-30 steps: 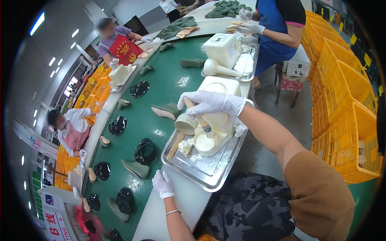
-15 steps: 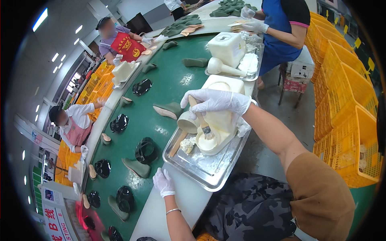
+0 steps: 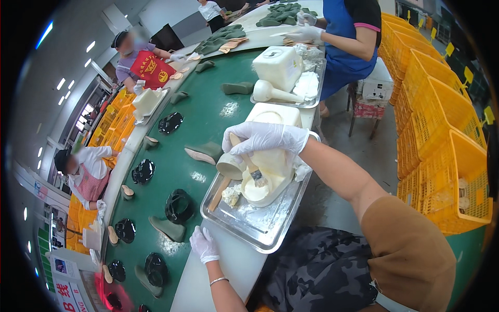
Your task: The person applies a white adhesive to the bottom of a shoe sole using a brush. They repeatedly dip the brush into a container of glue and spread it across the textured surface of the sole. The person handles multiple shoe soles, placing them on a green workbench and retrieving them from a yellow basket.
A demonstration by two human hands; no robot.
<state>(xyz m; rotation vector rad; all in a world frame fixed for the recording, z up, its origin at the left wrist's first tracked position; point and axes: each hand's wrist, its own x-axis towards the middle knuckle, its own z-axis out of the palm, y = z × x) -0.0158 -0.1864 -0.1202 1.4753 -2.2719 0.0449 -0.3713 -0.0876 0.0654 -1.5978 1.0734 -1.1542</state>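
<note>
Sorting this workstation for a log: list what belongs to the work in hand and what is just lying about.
In use:
right hand
brush
cream glue container
steel tray
left hand on the white table edge

Lying about:
green shoe parts
black pieces
yellow crates

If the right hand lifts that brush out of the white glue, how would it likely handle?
The brush looks slim, so probably light and stiff. Its bristles sit in white glue, so they may drip. The gloved right hand grips its handle, possibly slick if smeared.
</note>
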